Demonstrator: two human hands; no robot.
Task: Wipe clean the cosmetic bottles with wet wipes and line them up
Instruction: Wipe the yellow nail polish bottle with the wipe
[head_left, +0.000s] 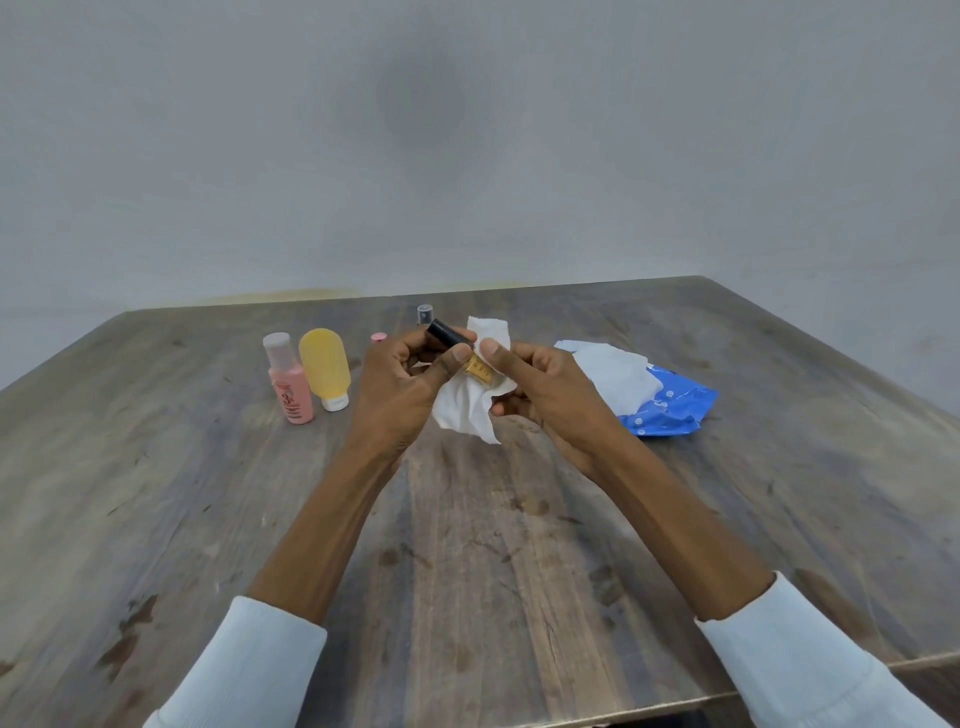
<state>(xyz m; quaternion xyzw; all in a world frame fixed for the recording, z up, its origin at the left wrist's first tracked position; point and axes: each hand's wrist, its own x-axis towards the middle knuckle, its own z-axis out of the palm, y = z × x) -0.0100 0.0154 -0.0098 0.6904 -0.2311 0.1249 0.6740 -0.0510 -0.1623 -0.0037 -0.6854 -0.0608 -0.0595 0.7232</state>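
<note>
1. Above the middle of the wooden table (467, 545), the person's left hand (400, 384) curls its fingers round the black cap end of a small amber bottle (470, 358), holding it tilted in the air.
2. The right hand (540, 387) pinches a white wet wipe (470, 410) against the bottle's body, thumb on top; the wipe hangs below both hands.
3. To the left, a pink bottle (291, 387) and a yellow tube (325, 369) stand upright just beside each other.
4. Behind the hands, a pink cap (378, 337) and a clear cap (425, 312) peek out.
5. To the right lies a blue wipes pack (670, 410) with a white wipe (615, 376) pulled out on top.
</note>
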